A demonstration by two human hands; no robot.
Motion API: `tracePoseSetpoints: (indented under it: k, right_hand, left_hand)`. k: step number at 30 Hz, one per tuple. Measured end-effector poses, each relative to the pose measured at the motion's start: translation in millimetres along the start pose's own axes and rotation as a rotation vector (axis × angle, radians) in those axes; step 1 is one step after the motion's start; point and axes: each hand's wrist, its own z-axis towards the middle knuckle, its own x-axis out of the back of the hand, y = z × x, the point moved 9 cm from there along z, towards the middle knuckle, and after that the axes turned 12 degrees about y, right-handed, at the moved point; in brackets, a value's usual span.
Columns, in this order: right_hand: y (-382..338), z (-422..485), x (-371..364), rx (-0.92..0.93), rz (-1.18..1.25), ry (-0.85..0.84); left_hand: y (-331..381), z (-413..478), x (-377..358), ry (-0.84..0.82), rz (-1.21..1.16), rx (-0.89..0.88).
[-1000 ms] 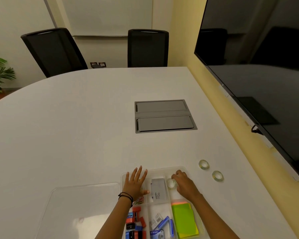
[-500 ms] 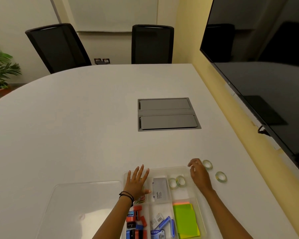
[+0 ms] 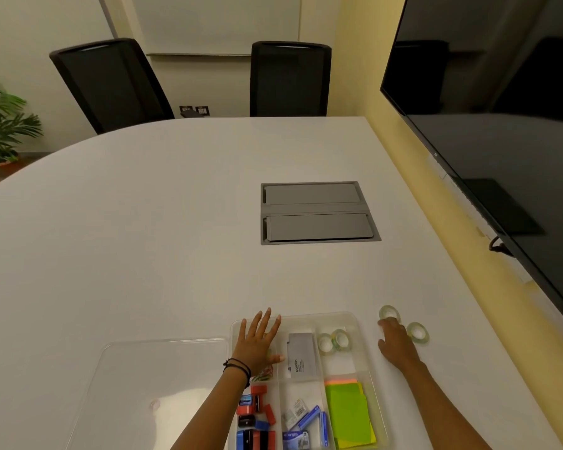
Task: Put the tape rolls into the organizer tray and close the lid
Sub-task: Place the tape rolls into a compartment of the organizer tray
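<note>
A clear organizer tray (image 3: 338, 316) sits at the table's near edge. Two clear tape rolls (image 3: 333, 342) lie in its far right compartment. Two more rolls rest on the table to the tray's right: one (image 3: 388, 312) at the fingertips of my right hand (image 3: 395, 344), the other (image 3: 418, 332) just right of that hand. Whether the fingers grip the near roll I cannot tell. My left hand (image 3: 257, 341) lies flat, fingers spread, on the tray's far left corner. The clear lid (image 3: 143, 384) lies flat on the table left of the tray.
The tray also holds a grey box (image 3: 301, 355), green and orange sticky notes (image 3: 348, 414), blue staple boxes and red and black sharpeners. A grey cable hatch (image 3: 316, 212) is set in the white table. A large dark screen (image 3: 501, 125) hangs on the right; two black chairs stand beyond.
My right hand left the tray's far right compartment, where a second roll now lies, and moved right over the table to the two loose rolls. My left hand stayed on the tray.
</note>
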Motion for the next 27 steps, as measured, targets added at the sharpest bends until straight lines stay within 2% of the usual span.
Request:
tracePoseSetpoints:
  k: [3,5,9,19,27]
  right_hand:
    - [-3.6,-3.2,12.2,-0.003,0.036,0.133]
    - [-1.8,-5.1,15.3,-0.026,0.019,0.177]
    - [0.5,-12.8,18.3,-0.081,0.135,0.231]
    - [-11.1,-39.7,-7.5,0.065,0.215,0.016]
    - [-8.5,-52.4,-12.0,0.076,0.136,0.006]
  left_hand:
    - [-0.4,-0.9,-2.8,-0.015,-0.016,0.009]
    - [-0.6,-1.2,-4.3,-0.031,-0.023,0.016]
    - [0.7,-1.0,-0.9,-0.005,-0.021,0.017]
    - [-1.5,0.3,-2.5,0.009,-0.026,0.011]
    - [-8.8,0.9,-0.2,0.036,-0.021,0.006]
